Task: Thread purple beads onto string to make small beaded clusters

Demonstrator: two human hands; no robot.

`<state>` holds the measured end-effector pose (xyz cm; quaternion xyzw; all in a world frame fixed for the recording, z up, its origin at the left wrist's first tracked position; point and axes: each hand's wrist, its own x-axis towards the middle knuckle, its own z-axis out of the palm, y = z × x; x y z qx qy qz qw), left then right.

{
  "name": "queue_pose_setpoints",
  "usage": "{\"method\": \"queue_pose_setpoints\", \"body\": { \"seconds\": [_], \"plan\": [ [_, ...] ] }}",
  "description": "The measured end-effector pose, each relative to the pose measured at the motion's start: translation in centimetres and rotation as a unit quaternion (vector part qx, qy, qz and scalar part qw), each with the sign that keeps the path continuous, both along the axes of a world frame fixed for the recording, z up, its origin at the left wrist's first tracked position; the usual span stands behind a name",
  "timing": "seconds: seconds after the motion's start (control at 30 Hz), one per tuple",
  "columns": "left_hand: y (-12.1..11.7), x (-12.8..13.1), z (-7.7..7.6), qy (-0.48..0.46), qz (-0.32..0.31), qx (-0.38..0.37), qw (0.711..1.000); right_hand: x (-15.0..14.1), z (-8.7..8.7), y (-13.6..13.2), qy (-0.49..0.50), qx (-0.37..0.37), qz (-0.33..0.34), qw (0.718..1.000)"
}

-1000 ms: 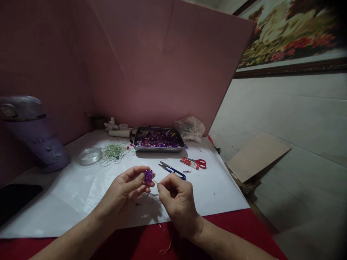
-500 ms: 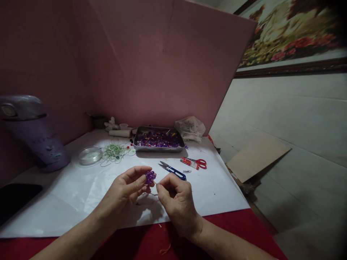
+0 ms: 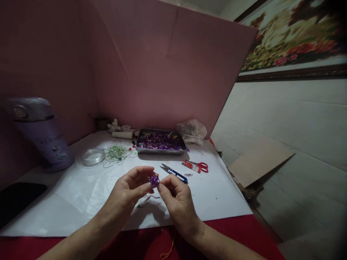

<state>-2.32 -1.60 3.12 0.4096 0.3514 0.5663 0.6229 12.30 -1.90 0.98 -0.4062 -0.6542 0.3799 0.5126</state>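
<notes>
A small ball of shiny purple beads (image 3: 154, 181) sits between the thumb and fingers of my left hand (image 3: 127, 189), above the white table sheet. My right hand (image 3: 177, 202) pinches close against the ball's right side, thumb and forefinger together. An orange cord (image 3: 171, 249) hangs below that hand over the red cloth; its upper stretch is hidden by my fingers. Just behind my right hand lie blue thread snips (image 3: 175, 173), blades pointing left. Thin dark strands (image 3: 150, 198) show under the ball.
A metal tray (image 3: 162, 152) of mixed beads stands at the back, beside a plastic bag (image 3: 192, 131). Red scissors (image 3: 202, 167) and a red lighter (image 3: 191, 167) lie to the right. Leftward are tangled green thread (image 3: 116, 153), a clear round dish (image 3: 93, 156) and a purple bottle (image 3: 45, 137).
The short stretch of cord seen between ball and right fingertips is gone from sight; those fingertips now meet the ball. The ball has turned and moved slightly right. The view has shifted a little.
</notes>
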Motion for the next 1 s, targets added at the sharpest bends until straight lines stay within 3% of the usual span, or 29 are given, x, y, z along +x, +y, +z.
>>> {"method": "queue_pose_setpoints", "body": {
  "seconds": [0.27, 0.5, 0.77, 1.0],
  "plan": [
    [0.0, -0.4, -0.7, 0.024, 0.005, 0.053, 0.998, -0.2, 0.0, -0.2, 0.036, -0.052, 0.058, 0.996],
    [-0.1, -0.1, -0.2, 0.049, 0.014, 0.07, 0.996, -0.3, -0.2, 0.2, 0.106, -0.094, 0.107, 0.984],
    [-0.5, 0.1, -0.3, 0.118, 0.06, 0.133, 0.982, -0.3, -0.7, 0.7, 0.23, -0.177, 0.195, 0.937],
    [-1.0, 0.0, 0.4, 0.146, 0.07, 0.226, 0.961, 0.1, -0.5, 1.2, 0.251, -0.17, 0.241, 0.922]
  ]
}}
